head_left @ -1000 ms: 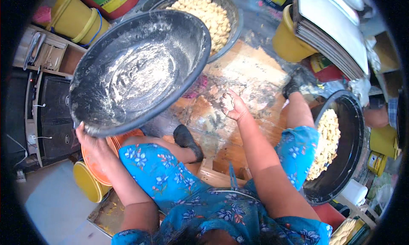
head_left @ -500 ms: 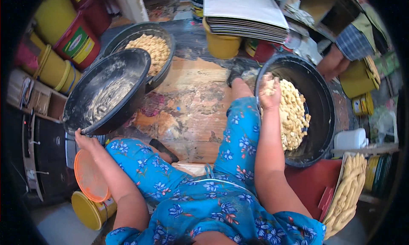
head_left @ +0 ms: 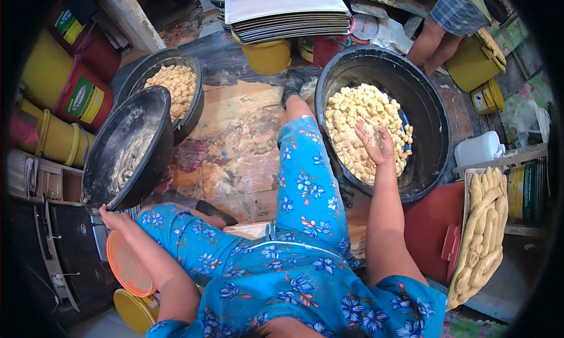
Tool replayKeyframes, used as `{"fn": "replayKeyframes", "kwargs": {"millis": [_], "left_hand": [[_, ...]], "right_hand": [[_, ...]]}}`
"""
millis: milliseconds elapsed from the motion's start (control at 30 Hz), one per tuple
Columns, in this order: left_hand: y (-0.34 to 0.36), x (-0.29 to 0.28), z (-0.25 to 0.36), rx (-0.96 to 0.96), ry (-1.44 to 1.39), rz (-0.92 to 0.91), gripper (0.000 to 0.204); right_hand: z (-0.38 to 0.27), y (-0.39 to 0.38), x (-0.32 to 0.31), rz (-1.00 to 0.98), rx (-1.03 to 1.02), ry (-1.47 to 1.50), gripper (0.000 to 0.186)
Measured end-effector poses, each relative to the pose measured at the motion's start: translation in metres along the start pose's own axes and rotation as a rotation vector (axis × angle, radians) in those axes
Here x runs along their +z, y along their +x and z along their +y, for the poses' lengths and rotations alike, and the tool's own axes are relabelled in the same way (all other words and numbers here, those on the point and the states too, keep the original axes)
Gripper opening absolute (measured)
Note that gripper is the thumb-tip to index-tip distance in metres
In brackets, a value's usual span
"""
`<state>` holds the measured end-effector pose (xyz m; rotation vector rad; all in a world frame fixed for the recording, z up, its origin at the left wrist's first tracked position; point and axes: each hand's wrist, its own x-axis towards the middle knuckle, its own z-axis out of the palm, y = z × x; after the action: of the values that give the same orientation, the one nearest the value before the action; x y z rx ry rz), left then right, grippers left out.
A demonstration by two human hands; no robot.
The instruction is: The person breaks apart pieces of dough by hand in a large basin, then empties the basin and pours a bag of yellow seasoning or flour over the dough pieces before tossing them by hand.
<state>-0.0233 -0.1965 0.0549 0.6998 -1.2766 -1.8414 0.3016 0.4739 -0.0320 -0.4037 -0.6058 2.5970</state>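
My left hand [head_left: 111, 218] grips the near rim of a black basin [head_left: 101, 153]. The basin is tilted and dusted inside with pale flour-like powder. At the right stands a large black tub [head_left: 429, 132] with a heap of small pale dough pieces [head_left: 355, 111] in it. Just over the heap is my right hand [head_left: 375, 141], palm up, fingers spread and dusted with powder. Whether it touches the pieces I cannot tell. A second black basin [head_left: 196, 97], partly hidden behind the tilted one, holds browner, powder-coated pieces [head_left: 170, 82].
A stack of flat trays [head_left: 291, 17] rests on a yellow bucket [head_left: 267, 56] at the back. At right are a white jug [head_left: 477, 149] and a board of braided dough [head_left: 483, 232]. Buckets [head_left: 82, 100] line the left. A person's legs [head_left: 432, 44] stand back right.
My right hand, earlier raised at the tub's left side with dough pieces in it, is now spread open over the heap. My left hand still holds the tilted basin. The view has shifted.
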Motion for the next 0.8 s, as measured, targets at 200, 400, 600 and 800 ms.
{"fn": "replayKeyframes", "kwargs": {"millis": [200, 400, 600, 800], "left_hand": [[0.003, -0.004, -0.004, -0.012, 0.022, 0.041, 0.037], [0.008, -0.004, -0.012, -0.011, -0.003, 0.022, 0.036], [0.01, -0.007, -0.013, -0.023, 0.004, 0.018, 0.035], [0.008, -0.005, -0.014, -0.006, 0.02, 0.023, 0.032]], "right_hand": [[0.0, -0.005, -0.004, -0.07, -0.12, -0.214, 0.055], [-0.004, 0.0, -0.026, 0.068, -0.079, -0.122, 0.055], [0.0, -0.002, -0.029, 0.065, -0.056, 0.021, 0.052], [-0.012, 0.002, -0.046, 0.281, -0.098, -0.131, 0.041]]}}
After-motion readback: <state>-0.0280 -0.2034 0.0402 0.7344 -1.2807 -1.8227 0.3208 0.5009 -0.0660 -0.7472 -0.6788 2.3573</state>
